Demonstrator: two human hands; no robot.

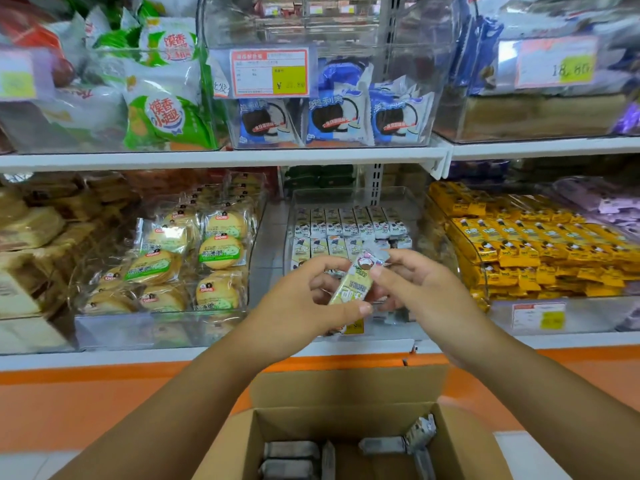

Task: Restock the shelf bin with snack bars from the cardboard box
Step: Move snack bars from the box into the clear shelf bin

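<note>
Pale yellow and white snack bar (351,284) with a cartoon face print. Plain brown cardboard box (346,386); silver-grey wrapped bars (291,450). Yellow-and-black packets (526,247). Blue-and-white cookie packs (334,117). Green-and-white bags (162,116). Red-bordered white price tag (269,72) with a yellow patch. Orange shelf base (104,393).

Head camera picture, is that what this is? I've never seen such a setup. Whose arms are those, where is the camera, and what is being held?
There is no machine here. A person wears one wide-angle camera on the head, so you look forward and down along their own bare arms. The left hand and right hand both pinch one pale yellow snack bar in front of a clear shelf bin, where rows of similar bars already stand. Below, an open cardboard box holds more wrapped bars. Neighbouring bins hold round cookies and yellow packets.
</note>
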